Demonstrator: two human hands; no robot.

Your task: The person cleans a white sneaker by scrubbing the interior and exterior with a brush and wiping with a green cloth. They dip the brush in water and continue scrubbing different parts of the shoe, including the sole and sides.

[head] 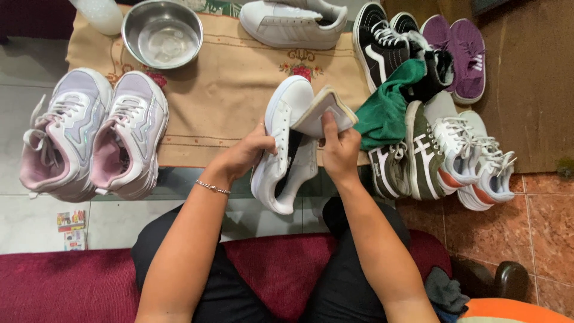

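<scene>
My left hand grips a white sneaker by its side, holding it tilted above the edge of the beige cloth. My right hand holds a pale insole by its lower end, just right of the sneaker's opening. The insole's upper part sticks up beside the sneaker's toe. A thin bracelet sits on my left wrist.
A pair of pink-white sneakers lies at the left. A steel bowl and another white sneaker sit at the far side. A green cloth, black sneakers, purple shoes and olive and white sneakers crowd the right.
</scene>
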